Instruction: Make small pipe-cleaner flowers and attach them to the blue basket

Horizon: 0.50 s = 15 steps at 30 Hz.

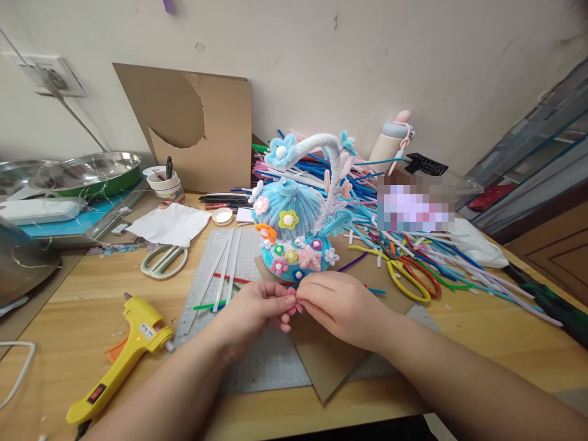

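Observation:
Between my two hands is a small pink pipe-cleaner flower [294,301]. My left hand [271,303] pinches it between thumb and fingers. From the other side, the bent fingers of my right hand [337,303] close on the flower's edge; the back of that hand hides their tips. Just beyond stands a blue fuzzy pipe-cleaner house [298,202], dotted with many-coloured flowers and a pink star [310,258]. A white wrapped arch [331,165] curves over it, ending in a blue flower [281,150]. Brown cardboard [321,361] lies under my hands on a grey cutting mat [261,373].
A yellow glue gun [140,334] lies at the left, with glue sticks [234,260] on the mat. Scissors with pale handles [164,262] rest behind it. Yellow-handled scissors [408,282] and heaps of pipe cleaners [367,211] lie right and behind. Cardboard [225,135] leans on the wall.

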Motion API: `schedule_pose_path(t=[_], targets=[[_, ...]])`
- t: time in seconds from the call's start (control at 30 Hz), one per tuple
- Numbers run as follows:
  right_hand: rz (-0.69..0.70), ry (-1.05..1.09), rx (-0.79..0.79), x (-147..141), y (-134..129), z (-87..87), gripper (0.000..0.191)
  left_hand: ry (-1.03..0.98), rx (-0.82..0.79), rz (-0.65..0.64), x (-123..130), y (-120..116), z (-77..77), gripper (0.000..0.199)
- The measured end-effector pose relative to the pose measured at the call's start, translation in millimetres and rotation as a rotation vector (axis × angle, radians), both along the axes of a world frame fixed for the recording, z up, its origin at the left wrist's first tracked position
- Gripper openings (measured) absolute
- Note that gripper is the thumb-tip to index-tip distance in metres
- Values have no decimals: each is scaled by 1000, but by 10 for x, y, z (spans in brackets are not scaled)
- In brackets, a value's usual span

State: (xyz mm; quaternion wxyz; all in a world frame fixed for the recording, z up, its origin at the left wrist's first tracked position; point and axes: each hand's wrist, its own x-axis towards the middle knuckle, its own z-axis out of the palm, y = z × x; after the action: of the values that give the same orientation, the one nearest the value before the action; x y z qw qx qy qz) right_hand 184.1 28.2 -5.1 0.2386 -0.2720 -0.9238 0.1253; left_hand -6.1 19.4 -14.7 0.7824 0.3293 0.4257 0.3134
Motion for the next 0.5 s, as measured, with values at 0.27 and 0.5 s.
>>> schedule_pose_path(t=[0.27, 0.5], targets=[[-142, 377, -648, -94, -7, 23, 13, 39, 207, 46, 5, -5, 1, 27], [-222, 699, -1454, -176, 38, -80, 15, 133, 398, 46, 36, -26, -9, 24]])
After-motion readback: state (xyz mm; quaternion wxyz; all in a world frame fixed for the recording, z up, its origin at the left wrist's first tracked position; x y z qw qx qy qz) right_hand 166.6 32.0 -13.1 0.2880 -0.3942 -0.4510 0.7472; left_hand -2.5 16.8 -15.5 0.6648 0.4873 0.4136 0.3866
